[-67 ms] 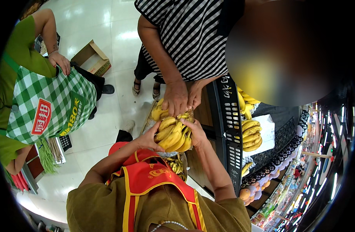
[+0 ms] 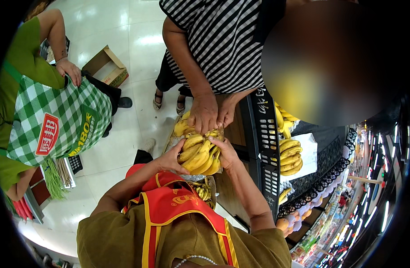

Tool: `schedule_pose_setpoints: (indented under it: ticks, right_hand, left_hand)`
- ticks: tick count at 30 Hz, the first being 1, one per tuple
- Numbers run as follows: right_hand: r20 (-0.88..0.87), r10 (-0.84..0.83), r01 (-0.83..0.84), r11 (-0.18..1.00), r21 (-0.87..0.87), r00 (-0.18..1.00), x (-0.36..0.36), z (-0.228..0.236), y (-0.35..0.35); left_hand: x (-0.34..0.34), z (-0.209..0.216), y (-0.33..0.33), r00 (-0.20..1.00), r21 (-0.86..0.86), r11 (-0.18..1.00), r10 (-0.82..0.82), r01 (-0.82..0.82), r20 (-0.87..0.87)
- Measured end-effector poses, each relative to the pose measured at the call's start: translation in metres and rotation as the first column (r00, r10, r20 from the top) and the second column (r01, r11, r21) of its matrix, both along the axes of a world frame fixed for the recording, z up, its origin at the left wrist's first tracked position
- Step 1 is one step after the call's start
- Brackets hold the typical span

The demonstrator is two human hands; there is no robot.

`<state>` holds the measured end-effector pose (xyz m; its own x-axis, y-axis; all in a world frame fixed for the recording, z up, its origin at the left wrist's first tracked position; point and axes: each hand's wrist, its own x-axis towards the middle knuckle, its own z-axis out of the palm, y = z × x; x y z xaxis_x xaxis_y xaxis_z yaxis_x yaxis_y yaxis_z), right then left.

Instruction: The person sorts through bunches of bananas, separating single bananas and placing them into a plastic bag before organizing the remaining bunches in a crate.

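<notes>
A bunch of yellow bananas [image 2: 199,157] is held between my two hands, in front of my red apron. My left hand [image 2: 171,157] grips its left side, with the fingers partly hidden behind the fruit. On the right side, my right hand [image 2: 226,152] closes round the bunch, the thumb near its top. Another person's hands [image 2: 209,112], coming from across, reach down to the top of the same bunch. More bananas [image 2: 182,126] lie just beyond it, partly covered by those hands. Below the bunch, further bananas [image 2: 204,190] sit in a container.
A black slatted display stand [image 2: 264,147] rises on my right, with banana bunches [image 2: 291,157] on it and round fruit along its lower edge. A person in a green checked apron [image 2: 53,120] stands at the left. An open cardboard box [image 2: 107,67] lies on the floor.
</notes>
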<state>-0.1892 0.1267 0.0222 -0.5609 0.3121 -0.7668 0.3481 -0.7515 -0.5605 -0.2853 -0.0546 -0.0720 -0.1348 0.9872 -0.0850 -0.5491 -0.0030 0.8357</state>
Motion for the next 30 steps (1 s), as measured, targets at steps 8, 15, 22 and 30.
schedule_pose_setpoints:
  ticks: [8,15,22,30]
  right_hand:
    - [0.021,0.055,-0.052,0.991,-0.127,0.998,-0.004,-0.01,0.002]
    - [0.0,-0.047,0.047,0.999,-0.023,0.999,-0.004,-0.015,0.001]
    - [-0.033,-0.075,0.074,0.996,-0.055,0.997,-0.008,-0.005,0.01]
    - [-0.022,-0.018,0.017,0.998,-0.054,1.0,-0.011,0.008,0.018]
  left_hand:
    - [0.004,-0.007,-0.007,1.0,-0.049,0.999,0.021,-0.021,-0.005]
    - [-0.001,0.004,0.003,0.995,0.011,0.995,0.098,-0.098,0.027]
    - [-0.012,0.012,0.015,0.996,0.051,0.998,0.027,-0.022,-0.085]
    - [-0.002,0.023,0.019,0.96,0.049,0.991,0.133,-0.125,-0.245]
